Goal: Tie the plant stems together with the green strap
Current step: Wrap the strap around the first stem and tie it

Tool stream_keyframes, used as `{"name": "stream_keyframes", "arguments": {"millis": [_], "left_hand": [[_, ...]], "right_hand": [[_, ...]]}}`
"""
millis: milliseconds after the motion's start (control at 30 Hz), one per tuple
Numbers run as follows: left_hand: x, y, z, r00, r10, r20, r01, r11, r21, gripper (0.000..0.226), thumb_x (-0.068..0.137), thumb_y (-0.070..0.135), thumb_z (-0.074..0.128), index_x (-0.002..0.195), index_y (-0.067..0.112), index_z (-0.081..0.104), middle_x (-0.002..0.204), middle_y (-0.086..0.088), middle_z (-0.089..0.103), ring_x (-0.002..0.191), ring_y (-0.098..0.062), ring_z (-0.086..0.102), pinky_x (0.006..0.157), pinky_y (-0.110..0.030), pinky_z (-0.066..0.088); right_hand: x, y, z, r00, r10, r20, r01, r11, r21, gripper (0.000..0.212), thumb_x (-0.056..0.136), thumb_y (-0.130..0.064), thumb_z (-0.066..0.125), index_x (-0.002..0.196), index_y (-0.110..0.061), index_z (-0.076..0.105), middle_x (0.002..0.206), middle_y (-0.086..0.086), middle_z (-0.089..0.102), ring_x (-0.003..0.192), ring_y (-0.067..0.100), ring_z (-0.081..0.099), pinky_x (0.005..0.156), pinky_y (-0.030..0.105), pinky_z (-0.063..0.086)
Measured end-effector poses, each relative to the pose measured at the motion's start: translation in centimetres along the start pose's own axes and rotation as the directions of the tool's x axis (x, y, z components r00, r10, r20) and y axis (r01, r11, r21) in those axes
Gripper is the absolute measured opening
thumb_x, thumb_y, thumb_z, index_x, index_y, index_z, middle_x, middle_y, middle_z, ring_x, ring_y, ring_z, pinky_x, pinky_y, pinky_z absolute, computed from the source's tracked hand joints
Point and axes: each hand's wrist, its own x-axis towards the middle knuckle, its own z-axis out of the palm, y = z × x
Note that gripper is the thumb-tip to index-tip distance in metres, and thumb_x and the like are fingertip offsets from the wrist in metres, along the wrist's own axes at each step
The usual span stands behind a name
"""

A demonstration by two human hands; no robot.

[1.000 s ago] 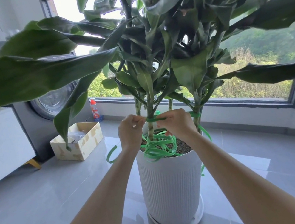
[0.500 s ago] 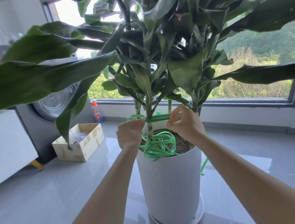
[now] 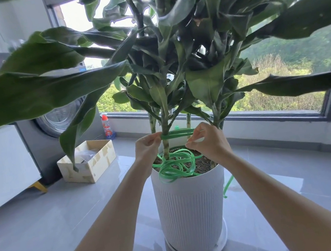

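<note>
Above the white pot (image 3: pixel 192 209), my left hand (image 3: pixel 147 148) and right hand (image 3: pixel 209 143) each pinch the green strap (image 3: pixel 178 133), stretched across the stems (image 3: pixel 165 123). I'd want even tension both sides before knotting, snug but not crushing.

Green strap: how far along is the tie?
Done: the green strap runs as a band across the stems above the white pot. In hand: left hand and right hand each pinch it at the band's ends. Left: no knot shows; slack lies coiled on the soil.
</note>
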Motion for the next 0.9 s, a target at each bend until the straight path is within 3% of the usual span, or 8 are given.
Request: {"name": "stream_keyframes", "arguments": {"millis": [200,300,400,533,633,700,767,900], "left_hand": [[0.4,0.0,0.0,0.999,0.005,0.05,-0.007,0.999,0.044,0.022,0.094,0.008,0.052,0.114,0.006,0.063,0.104,-0.008,0.064,0.098,-0.016,0.056,0.083,-0.026,0.039],[0.5,-0.1,0.0,0.998,0.015,0.055,-0.018,0.999,0.051,0.022,0.095,0.008,0.051,0.114,0.005,0.062,0.102,-0.007,0.064,0.097,-0.016,0.056,0.083,-0.025,0.039],[0.5,-0.2,0.1,0.998,0.02,0.052,-0.023,0.998,0.057,0.023,0.095,0.009,0.051,0.114,0.006,0.063,0.104,-0.007,0.063,0.098,-0.016,0.056,0.081,-0.025,0.039],[0.5,-0.3,0.0,0.999,0.027,0.03,-0.029,0.998,0.057,0.023,0.095,0.009,0.051,0.114,0.006,0.063,0.105,-0.008,0.063,0.098,-0.017,0.056,0.071,-0.019,0.042],[0.5,-0.3,0.1,0.999,0.028,0.028,-0.03,0.998,0.059,0.023,0.095,0.01,0.051,0.114,0.007,0.064,0.107,-0.008,0.063,0.099,-0.017,0.056,0.069,-0.019,0.042],[0.5,-0.3,0.1,0.999,0.029,0.023,-0.031,0.998,0.062,0.023,0.095,0.011,0.052,0.114,0.008,0.064,0.108,-0.008,0.063,0.1,-0.018,0.055,0.075,-0.022,0.042],[0.5,-0.3,0.1,0.999,0.036,0.017,-0.037,0.997,0.065,0.02,0.095,0.012,0.053,0.11,0.01,0.065,0.107,-0.009,0.063,0.1,-0.018,0.055,0.075,-0.024,0.042],[0.8,-0.6,0.0,0.999,0.042,0.009,-0.042,0.996,0.076,0.015,0.095,0.013,0.053,0.103,0.015,0.066,0.106,-0.01,0.063,0.098,-0.019,0.054,0.071,-0.022,0.043]], "right_hand": [[-0.6,1.0,-0.1,0.999,-0.027,-0.024,0.025,0.996,-0.082,0.009,0.079,-0.022,0.061,0.078,-0.023,0.052,0.085,-0.017,0.062,0.083,0.013,0.058,0.067,0.03,0.046],[-1.4,2.5,-0.3,0.992,0.005,-0.126,-0.015,0.997,-0.077,0.009,0.079,-0.023,0.058,0.074,-0.018,0.052,0.078,-0.005,0.062,0.075,0.019,0.057,0.065,0.033,0.048],[-1.6,3.6,-0.6,0.965,0.046,-0.258,-0.06,0.997,-0.046,0.016,0.084,-0.023,0.058,0.075,-0.011,0.056,0.07,0.002,0.06,0.065,0.018,0.053,0.054,0.026,0.038],[-0.2,3.7,-1.4,0.884,0.27,-0.38,-0.17,0.946,0.277,0.013,0.093,-0.021,0.046,0.087,-0.009,0.045,0.079,0.007,0.053,0.07,0.02,0.047,0.054,0.028,0.032],[1.9,3.7,-2.1,0.87,0.437,-0.23,-0.233,0.774,0.589,0.013,0.097,-0.017,0.032,0.104,-0.009,0.038,0.098,0.011,0.053,0.083,0.022,0.046,0.064,0.034,0.037],[2.6,3.5,-2.3,0.893,0.446,-0.054,-0.293,0.67,0.682,0.025,0.101,-0.019,0.023,0.109,-0.007,0.044,0.097,0.011,0.055,0.093,0.024,0.049,0.09,0.043,0.041],[2.9,3.6,-1.9,0.905,0.413,0.105,-0.358,0.606,0.71,0.038,0.104,-0.028,0.016,0.102,-0.008,0.048,0.096,0.013,0.059,0.103,0.031,0.053,0.106,0.047,0.033],[3.1,3.6,-0.5,0.921,0.317,0.226,-0.377,0.578,0.724,0.046,0.104,-0.037,0.009,0.103,-0.013,0.048,0.099,0.02,0.064,0.087,0.032,0.064,0.1,0.052,0.042]]}}
